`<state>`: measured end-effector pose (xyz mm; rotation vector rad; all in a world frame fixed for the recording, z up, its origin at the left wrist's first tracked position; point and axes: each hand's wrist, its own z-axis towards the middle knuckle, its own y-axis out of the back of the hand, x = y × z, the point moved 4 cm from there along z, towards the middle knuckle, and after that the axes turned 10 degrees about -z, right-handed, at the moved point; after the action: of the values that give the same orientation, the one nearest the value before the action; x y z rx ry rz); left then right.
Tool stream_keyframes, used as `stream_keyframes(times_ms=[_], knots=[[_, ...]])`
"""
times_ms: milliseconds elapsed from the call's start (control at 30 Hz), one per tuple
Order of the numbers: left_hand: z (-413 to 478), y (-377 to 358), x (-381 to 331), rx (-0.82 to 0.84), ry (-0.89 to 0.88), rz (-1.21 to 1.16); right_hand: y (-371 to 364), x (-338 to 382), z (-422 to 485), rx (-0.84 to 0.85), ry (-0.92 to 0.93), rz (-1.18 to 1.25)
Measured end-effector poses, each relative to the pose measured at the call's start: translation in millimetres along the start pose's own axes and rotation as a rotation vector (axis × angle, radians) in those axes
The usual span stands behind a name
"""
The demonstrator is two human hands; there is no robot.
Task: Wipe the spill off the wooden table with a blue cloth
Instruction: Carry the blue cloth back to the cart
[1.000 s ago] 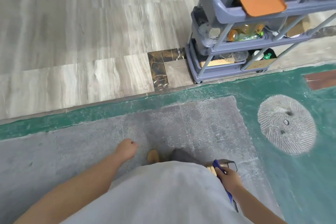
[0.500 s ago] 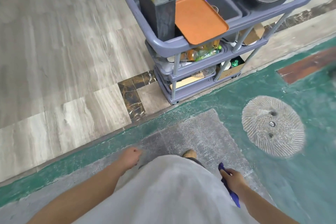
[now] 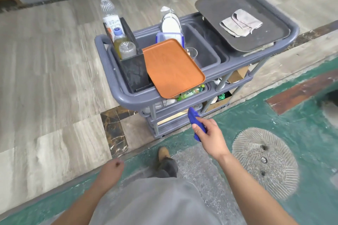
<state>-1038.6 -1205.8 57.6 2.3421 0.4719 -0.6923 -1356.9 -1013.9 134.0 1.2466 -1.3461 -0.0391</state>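
a grey three-tier cart (image 3: 117, 97) stands on the pale wood-look floor, its near corner just beside the green painted floor strip (image 3: 292, 124). on its top tier lies a dark grey tray (image 3: 219, 11) at the far right, with a crumpled grey rag (image 3: 240, 23) on it. an orange tray (image 3: 172, 67) leans tilted over the near edge of the cart, next to a black bin (image 3: 135, 71) that holds a tall clear bottle (image 3: 106, 9) and smaller bottles. the lower tiers are mostly hidden under the top tier and the orange tray; only bits of green bottles and cardboard show, hard to make out.

the right hand (image 3: 210, 136) is raised in front of the cart's lower tiers, fingers wrapped around the blue cloth (image 3: 194, 118), which is bunched into a long roll. its long axis runs from the palm up and away toward the cart, the free end pointing at the middle tier; the lower end pokes out below the fingers, and the middle is covered by the hand.

the left hand (image 3: 111, 169) hangs low at the left, curled loosely closed and holding nothing. a tan shoe (image 3: 163, 153) shows between the arms.

no wooden table or spill is in view.
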Motion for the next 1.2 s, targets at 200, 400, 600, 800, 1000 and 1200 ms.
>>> stream_keyframes(times_ms=[200, 400, 600, 800, 1000, 1200], knots=[[39.7, -0.2, -190.5, -0.104, -0.499, -0.041, 44.8, 87.7, 112.4, -0.106, 0.265, -0.078], [99.7, -13.8, -273.7, -0.374, -0.641, 0.489, 30.1, 143.2, 232.6, -0.041, 0.431, -0.408], [133.9, -27.6, -255.8, -0.401, -0.488, 0.680, -15.6, 169.5, 305.6, 0.045, 0.577, -0.776], [134.3, -30.5, -256.7, -0.483, -0.544, 0.678, -40.2, 147.0, 301.9, 0.046, 0.533, -0.889], [133.4, -31.5, -259.2, -0.409, -0.444, 0.724, -36.7, 129.8, 293.4, 0.223, 0.596, -0.828], [125.1, -32.4, -266.6, -0.457, -0.346, 0.596, -8.5, 130.0, 289.7, 0.235, 0.664, -0.701]])
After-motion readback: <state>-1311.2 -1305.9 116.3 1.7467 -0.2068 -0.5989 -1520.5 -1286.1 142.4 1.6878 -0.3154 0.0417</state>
